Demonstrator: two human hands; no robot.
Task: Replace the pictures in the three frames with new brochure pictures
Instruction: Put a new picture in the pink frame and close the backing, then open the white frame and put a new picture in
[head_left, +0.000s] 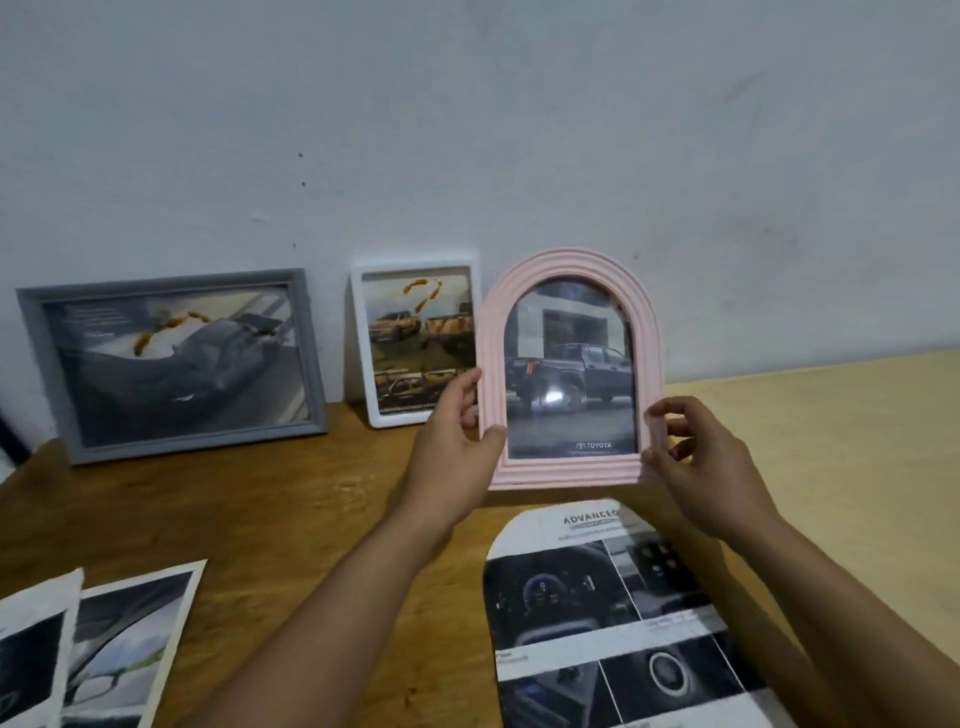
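A pink arched frame (566, 270) with a dark pickup truck picture is held upright above the wooden table. My left hand (457, 447) grips its lower left edge and my right hand (696, 462) grips its lower right edge. A grey frame (47, 364) with a car picture leans on the wall at the left. A white frame (361, 338) with orange truck pictures leans on the wall in the middle, partly hidden by the pink frame. An arch-cut brochure picture (587, 608) lies flat below the pink frame.
Two rectangular brochure pictures (130, 639) lie on the wooden table (291, 519) at the front left. The wall (467, 130) rises behind the frames. A lighter table surface (857, 441) extends to the right.
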